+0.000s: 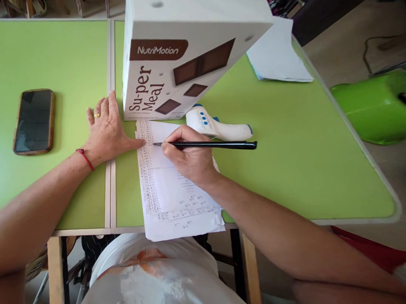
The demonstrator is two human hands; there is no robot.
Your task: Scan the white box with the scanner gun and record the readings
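My right hand (192,158) grips a black pen (226,144), its tip at the written columns near the left side of a paper sheet (168,182). Small handwriting runs along the sheet's left side and near its bottom. My left hand (108,127) lies on the green table with fingers spread, its thumb touching the paper's left edge. It wears a ring and a red string bracelet (84,159). Just beyond the paper stands a white NutriMotion box (176,65). A white and blue infrared thermometer (224,128) lies behind my right hand, partly hidden by it.
A phone in a brown case (34,122) lies on the left table. More white papers (277,52) rest at the table's far right. Beyond the right edge is a bright green bucket-like container (376,108). A seam (109,184) runs between the two green tabletops.
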